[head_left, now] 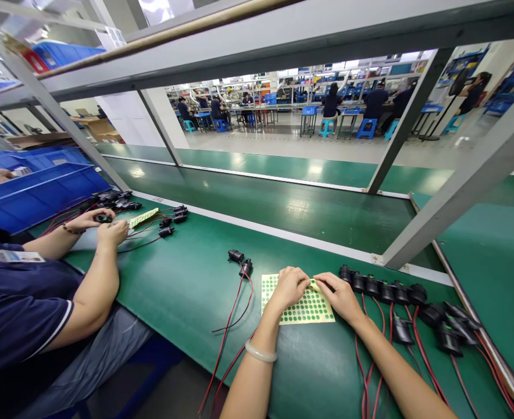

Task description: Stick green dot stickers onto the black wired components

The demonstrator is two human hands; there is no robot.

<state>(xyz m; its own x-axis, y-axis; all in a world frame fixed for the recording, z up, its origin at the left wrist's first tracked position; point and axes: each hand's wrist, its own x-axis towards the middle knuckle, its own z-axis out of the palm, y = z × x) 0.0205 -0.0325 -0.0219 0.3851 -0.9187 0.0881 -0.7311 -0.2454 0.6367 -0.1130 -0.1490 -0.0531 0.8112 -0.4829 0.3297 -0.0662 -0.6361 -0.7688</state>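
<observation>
Observe that the sticker sheet (303, 313) lies directly beneath and between your fingertips, on the green bench (182, 279) in front of you, between the black connector pair (241, 263) to its left and the black connector row (372, 285) to its right. Its long axis appears to run left to right, across your line of reach. Note the key relation: the curled portion at the sheet's far edge, right of center, sits between your two sets of fingertips. Your left hand (289, 288) is the nearer to the body of the sheet, covering part of it; your right hand (341, 295) approaches from the right edge. Both hands appear pinched at the curled portion, although the fingers hide the exact contact. The sheet is thin, pale yellow and printed with rows of round green dots; its near portion appears flat.
</observation>
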